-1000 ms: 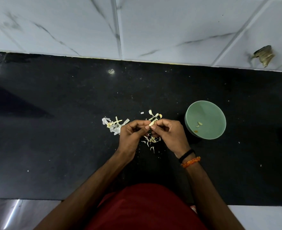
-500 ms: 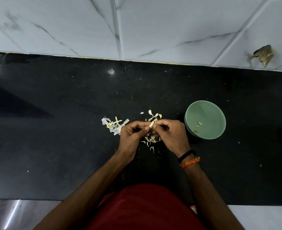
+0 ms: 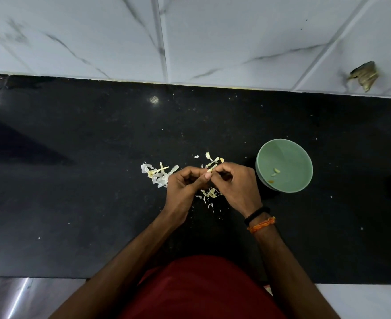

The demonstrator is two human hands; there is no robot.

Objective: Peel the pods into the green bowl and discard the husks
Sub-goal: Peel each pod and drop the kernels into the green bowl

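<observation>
Two hands meet over the black surface [image 3: 75, 203], husks [image 3: 157, 174] strewn beneath; the green bowl [image 3: 284, 165], holding a few peeled bits, sits just right of your right hand [image 3: 236, 187]. You're mid-peel: it and your left hand [image 3: 183, 187] pinch one pod [image 3: 209, 169] between curled fingertips. Next, strip the skin, then reach right.

A small pale pod [image 3: 209, 169] sits pinched at frame centre. The round green bowl [image 3: 284, 143] stands upright right of centre, with a few pale peeled pieces [image 3: 275, 172] inside. Whitish husks [image 3: 157, 174] lie scattered left of, above and below centre.
</observation>
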